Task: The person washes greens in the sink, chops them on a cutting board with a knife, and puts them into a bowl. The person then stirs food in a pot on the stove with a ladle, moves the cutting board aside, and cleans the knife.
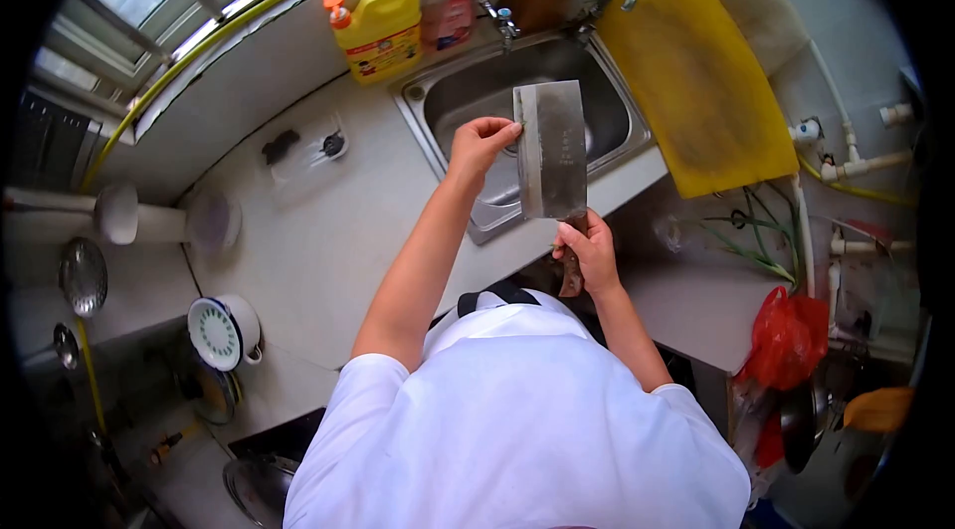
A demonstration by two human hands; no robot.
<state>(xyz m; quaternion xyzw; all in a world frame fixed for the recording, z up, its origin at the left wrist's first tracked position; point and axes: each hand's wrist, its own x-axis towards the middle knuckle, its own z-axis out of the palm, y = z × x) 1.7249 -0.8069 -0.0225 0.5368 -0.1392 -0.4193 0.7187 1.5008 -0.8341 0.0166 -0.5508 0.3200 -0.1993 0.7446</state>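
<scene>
A wide cleaver (553,151) is held upright over the near side of the steel sink (423,141), its broad grey blade facing me. My right hand (594,252) is closed round its brown wooden handle (571,275). At the left edge of the blade, my left hand (479,147) has thumb and fingers pinched together. A tiny green bit shows by its fingertips, too small to name. Another green speck is near my right thumb.
A yellow jug (383,36) and a pink pump bottle (453,11) stand behind the sink near the tap (505,23). A yellow cutting board (696,71) leans at right, with green onions (761,240) and a red bag (786,335) below. A white enamel pot (239,315) sits left.
</scene>
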